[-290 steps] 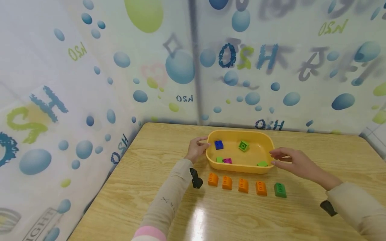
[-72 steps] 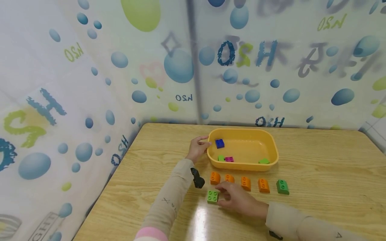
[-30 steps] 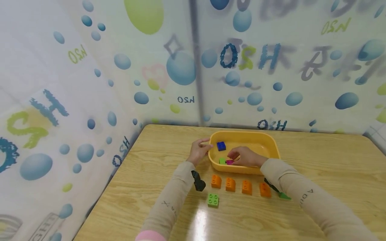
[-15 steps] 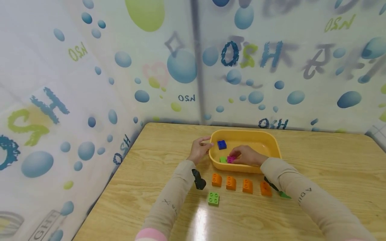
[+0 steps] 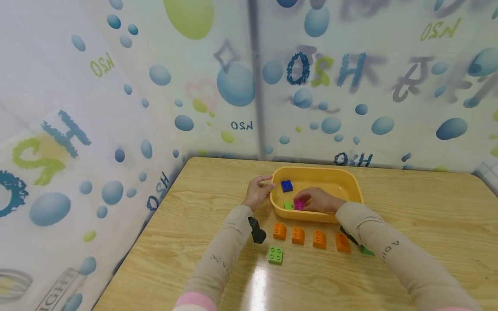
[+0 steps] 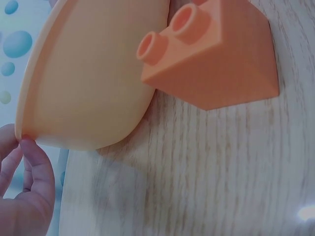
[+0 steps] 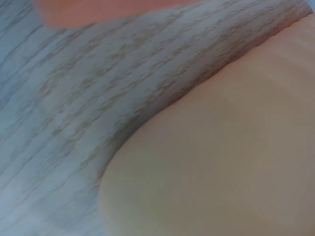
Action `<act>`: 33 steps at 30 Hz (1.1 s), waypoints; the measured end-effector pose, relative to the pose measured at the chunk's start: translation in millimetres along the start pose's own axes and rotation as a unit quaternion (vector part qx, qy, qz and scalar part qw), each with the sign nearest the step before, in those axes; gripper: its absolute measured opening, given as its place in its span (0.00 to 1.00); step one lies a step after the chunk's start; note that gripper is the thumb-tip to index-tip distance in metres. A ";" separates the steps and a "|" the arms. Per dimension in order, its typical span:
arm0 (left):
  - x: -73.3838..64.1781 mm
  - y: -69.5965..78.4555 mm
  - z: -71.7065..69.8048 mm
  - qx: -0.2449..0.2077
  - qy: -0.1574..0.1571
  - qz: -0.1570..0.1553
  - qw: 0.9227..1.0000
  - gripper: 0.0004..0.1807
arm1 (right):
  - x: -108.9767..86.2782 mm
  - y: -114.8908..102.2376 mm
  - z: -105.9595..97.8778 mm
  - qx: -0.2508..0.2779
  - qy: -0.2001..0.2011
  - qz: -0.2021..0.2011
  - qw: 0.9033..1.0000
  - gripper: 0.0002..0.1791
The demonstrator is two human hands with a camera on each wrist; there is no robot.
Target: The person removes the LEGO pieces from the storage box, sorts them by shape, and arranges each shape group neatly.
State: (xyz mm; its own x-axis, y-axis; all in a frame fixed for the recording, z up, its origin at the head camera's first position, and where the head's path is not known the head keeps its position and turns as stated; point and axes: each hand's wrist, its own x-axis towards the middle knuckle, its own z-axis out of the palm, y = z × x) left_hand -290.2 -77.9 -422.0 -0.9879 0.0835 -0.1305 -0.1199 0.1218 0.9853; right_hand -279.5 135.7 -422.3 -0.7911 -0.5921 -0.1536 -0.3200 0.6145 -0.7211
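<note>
My left hand (image 5: pixel 257 193) pinches the left rim of a yellow plastic tub (image 5: pixel 342 173); in the left wrist view the thumb and a finger (image 6: pixel 37 157) meet at the rim. My right hand (image 5: pixel 320 200) reaches inside the tub and pinches a magenta toy brick (image 5: pixel 299 204) near the front wall. Just left of it lies a light green brick (image 5: pixel 288 205), and a blue brick (image 5: pixel 286 186) sits farther back. The right wrist view shows only the tub's outer wall (image 7: pixel 211 147), the tabletop and a blurred orange edge; the hand is outside it.
A row of orange sloped bricks (image 5: pixel 298 235) stands in front of the tub, with a dark green brick (image 5: pixel 366 250) at its right end, partly hidden by the right sleeve. Nearer lies a light green brick (image 5: pixel 275 255). A patterned wall (image 5: pixel 311 108) rises behind the wooden table (image 5: pixel 420 207).
Earlier, a green brick went from the tub to the table beside my right hand. That hand then moved into the tub, took the magenta brick and shifted it slightly. My left hand stays at the rim.
</note>
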 end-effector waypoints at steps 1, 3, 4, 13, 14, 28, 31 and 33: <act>0.1 -0.1 -0.1 0.001 0.001 0.000 1.000 0.20 | -0.1 -0.2 0.1 0.001 0.003 0.000 1.000 0.18; 0.2 -0.4 -0.4 0.001 0.001 0.002 1.000 0.20 | -0.5 -0.1 0.2 0.002 0.010 -0.002 1.000 0.17; 0.0 -0.1 0.0 -0.001 0.002 0.001 1.000 0.20 | -1.4 0.5 -0.1 0.003 0.015 -0.002 1.000 0.17; 0.2 -1.7 1.8 -0.004 0.007 -0.008 1.000 0.20 | -17.3 2.2 -9.0 -0.008 0.055 0.024 0.998 0.17; 0.5 -2.1 1.8 -0.001 0.009 -0.008 1.000 0.20 | -20.2 0.2 -10.4 -0.008 0.058 0.027 0.998 0.17; 3.4 -2.2 1.3 0.002 0.008 -0.008 1.000 0.20 | -57.2 -37.3 -13.8 0.007 0.090 -0.040 0.995 0.18; 3.3 -2.9 1.3 0.005 0.011 -0.011 1.000 0.20 | -64.2 -43.9 -7.7 0.016 0.087 -0.056 0.994 0.18; 3.5 -3.5 1.6 0.008 0.013 -0.011 1.000 0.20 | -68.6 -48.3 -3.2 0.019 0.084 -0.060 0.994 0.18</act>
State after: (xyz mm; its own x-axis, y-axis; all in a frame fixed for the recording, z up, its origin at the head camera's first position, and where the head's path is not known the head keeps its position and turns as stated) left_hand -293.0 -76.5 -426.2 -0.9873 0.0547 -0.1493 -0.1405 0.1388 0.9803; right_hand -211.5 148.3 -374.8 -0.8249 -0.5632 0.0483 -0.4008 0.5224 -0.7526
